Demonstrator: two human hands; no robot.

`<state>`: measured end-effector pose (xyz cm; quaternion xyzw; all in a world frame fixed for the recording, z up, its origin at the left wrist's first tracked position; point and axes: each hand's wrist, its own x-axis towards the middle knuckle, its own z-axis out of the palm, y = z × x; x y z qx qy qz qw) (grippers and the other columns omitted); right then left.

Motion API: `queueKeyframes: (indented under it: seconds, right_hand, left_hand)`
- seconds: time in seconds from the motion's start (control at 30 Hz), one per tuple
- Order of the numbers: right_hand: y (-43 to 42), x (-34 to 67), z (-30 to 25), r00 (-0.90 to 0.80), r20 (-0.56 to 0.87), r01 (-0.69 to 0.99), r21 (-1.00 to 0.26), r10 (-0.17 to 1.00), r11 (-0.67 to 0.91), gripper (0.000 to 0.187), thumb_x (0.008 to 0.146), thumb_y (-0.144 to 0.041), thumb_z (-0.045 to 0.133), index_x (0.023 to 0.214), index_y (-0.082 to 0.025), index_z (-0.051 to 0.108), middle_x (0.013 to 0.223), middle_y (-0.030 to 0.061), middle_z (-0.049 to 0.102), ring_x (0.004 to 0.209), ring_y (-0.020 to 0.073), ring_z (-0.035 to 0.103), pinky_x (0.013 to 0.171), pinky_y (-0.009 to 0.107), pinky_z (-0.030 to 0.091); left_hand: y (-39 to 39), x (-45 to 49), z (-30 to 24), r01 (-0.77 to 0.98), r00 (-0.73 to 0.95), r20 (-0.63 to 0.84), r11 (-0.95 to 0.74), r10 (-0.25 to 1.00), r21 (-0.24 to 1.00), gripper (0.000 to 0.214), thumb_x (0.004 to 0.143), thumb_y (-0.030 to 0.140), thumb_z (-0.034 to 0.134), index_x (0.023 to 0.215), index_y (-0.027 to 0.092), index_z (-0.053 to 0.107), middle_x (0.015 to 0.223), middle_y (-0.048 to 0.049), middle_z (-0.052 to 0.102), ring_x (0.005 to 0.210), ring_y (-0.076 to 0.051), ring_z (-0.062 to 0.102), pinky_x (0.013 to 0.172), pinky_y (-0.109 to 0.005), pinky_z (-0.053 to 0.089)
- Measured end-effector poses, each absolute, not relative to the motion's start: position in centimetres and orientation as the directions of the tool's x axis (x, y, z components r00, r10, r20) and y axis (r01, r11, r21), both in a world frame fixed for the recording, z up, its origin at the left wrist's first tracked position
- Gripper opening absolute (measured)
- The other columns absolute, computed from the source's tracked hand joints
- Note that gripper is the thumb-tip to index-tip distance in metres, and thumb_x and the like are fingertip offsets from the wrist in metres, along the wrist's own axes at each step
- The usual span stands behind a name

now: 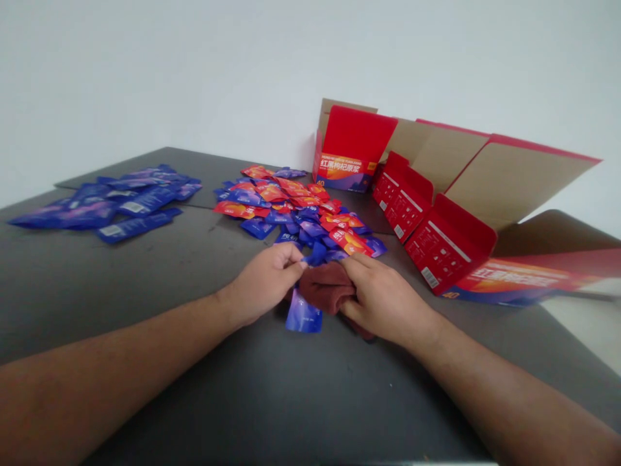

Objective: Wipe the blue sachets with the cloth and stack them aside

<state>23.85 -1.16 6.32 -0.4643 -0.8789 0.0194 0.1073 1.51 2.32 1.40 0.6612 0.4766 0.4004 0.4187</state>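
My left hand (264, 281) pinches the top edge of a blue sachet (304, 316) that lies on the dark table (160, 272) in front of me. My right hand (383, 298) is closed on a dark red cloth (323, 288) pressed over the sachet's middle. Just beyond both hands lies a loose heap of red and blue sachets (295, 207).
A second spread of blue sachets (116, 204) lies at the far left. Open red cardboard boxes stand at the back (347, 152) and along the right (436, 233), with a large flap (509, 175) raised. The table's right edge (582, 336) is near.
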Motion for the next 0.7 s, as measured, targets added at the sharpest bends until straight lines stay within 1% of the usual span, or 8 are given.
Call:
queueKeyframes:
  seconds: [0.07, 0.13, 0.2, 0.33, 0.4, 0.47, 0.53, 0.7]
  right_hand:
    - [-1.5, 23.7, 6.4, -0.627, 0.131, 0.755, -0.140, 0.768, 0.641, 0.015, 0.084, -0.021, 0.065, 0.099, -0.020, 0.060, 0.100, 0.0057, 0.065, 0.092, 0.0216, 0.062, 0.081, 0.034, 0.049]
    - [-1.8, 23.6, 6.4, -0.674, 0.112, 0.717, -0.140, 0.730, 0.683, 0.016, 0.084, -0.021, 0.066, 0.100, -0.021, 0.061, 0.101, 0.0055, 0.065, 0.094, 0.0219, 0.062, 0.082, 0.034, 0.049]
    - [-1.8, 23.7, 6.4, -0.653, 0.130, 0.735, -0.129, 0.746, 0.666, 0.017, 0.085, -0.021, 0.065, 0.101, -0.020, 0.061, 0.101, 0.0057, 0.065, 0.094, 0.0222, 0.062, 0.082, 0.034, 0.049]
    - [-1.6, 23.8, 6.6, -0.571, 0.169, 0.799, -0.111, 0.803, 0.592, 0.016, 0.085, -0.021, 0.064, 0.100, -0.020, 0.061, 0.101, 0.0069, 0.065, 0.093, 0.0225, 0.061, 0.081, 0.035, 0.050]
    - [-1.8, 23.7, 6.7, -0.610, 0.145, 0.771, -0.120, 0.779, 0.625, 0.016, 0.086, -0.021, 0.064, 0.101, -0.019, 0.062, 0.103, 0.0074, 0.066, 0.094, 0.0227, 0.062, 0.083, 0.035, 0.050]
    - [-2.0, 23.5, 6.7, -0.679, 0.108, 0.713, -0.134, 0.726, 0.688, 0.019, 0.086, -0.022, 0.064, 0.105, -0.019, 0.063, 0.106, 0.0076, 0.067, 0.099, 0.0234, 0.062, 0.087, 0.036, 0.051]
    - [-2.1, 23.4, 6.7, -0.709, 0.101, 0.685, -0.138, 0.698, 0.715, 0.022, 0.086, -0.022, 0.065, 0.108, -0.020, 0.064, 0.107, 0.0074, 0.067, 0.101, 0.0238, 0.063, 0.088, 0.037, 0.051]
    - [-1.8, 23.6, 6.5, -0.592, 0.181, 0.778, -0.127, 0.785, 0.616, 0.016, 0.086, -0.022, 0.064, 0.101, -0.019, 0.062, 0.101, 0.0071, 0.065, 0.094, 0.0226, 0.061, 0.082, 0.035, 0.051]
  left_hand:
    - [2.3, 1.5, 1.4, 0.324, 0.219, 0.153, -0.220, 0.964, 0.920, 0.020, 0.091, 0.035, 0.061, 0.079, 0.020, 0.059, 0.073, 0.0000, 0.061, 0.069, -0.016, 0.055, 0.064, -0.029, 0.042]
    - [2.3, 1.4, 1.5, 0.350, 0.217, 0.175, -0.244, 0.960, 0.905, 0.020, 0.091, 0.035, 0.062, 0.078, 0.019, 0.060, 0.076, -0.0010, 0.064, 0.074, -0.018, 0.058, 0.069, -0.030, 0.043]
    - [2.3, 1.4, 1.6, 0.367, 0.214, 0.174, -0.244, 0.961, 0.898, 0.021, 0.092, 0.035, 0.061, 0.078, 0.020, 0.060, 0.077, -0.0011, 0.064, 0.075, -0.018, 0.058, 0.070, -0.031, 0.043]
    - [2.2, 1.4, 2.0, 0.382, 0.201, 0.172, -0.239, 0.964, 0.893, 0.021, 0.093, 0.036, 0.059, 0.079, 0.020, 0.060, 0.075, -0.0004, 0.064, 0.071, -0.017, 0.057, 0.068, -0.031, 0.042]
    - [2.1, 1.4, 2.2, 0.399, 0.201, 0.186, -0.253, 0.962, 0.881, 0.020, 0.092, 0.036, 0.060, 0.079, 0.020, 0.060, 0.075, -0.0004, 0.065, 0.073, -0.018, 0.059, 0.070, -0.032, 0.043]
    - [2.1, 1.4, 2.4, 0.417, 0.212, 0.190, -0.264, 0.959, 0.869, 0.019, 0.091, 0.035, 0.061, 0.080, 0.020, 0.062, 0.077, -0.0006, 0.066, 0.075, -0.018, 0.060, 0.073, -0.033, 0.044]
    - [2.1, 1.3, 2.4, 0.426, 0.223, 0.194, -0.275, 0.955, 0.862, 0.019, 0.091, 0.035, 0.061, 0.081, 0.020, 0.062, 0.079, -0.0008, 0.067, 0.077, -0.019, 0.061, 0.075, -0.034, 0.044]
    - [2.2, 1.3, 2.4, 0.441, 0.207, 0.207, -0.280, 0.956, 0.853, 0.020, 0.092, 0.035, 0.059, 0.079, 0.021, 0.061, 0.079, -0.0011, 0.066, 0.078, -0.020, 0.061, 0.075, -0.034, 0.044]
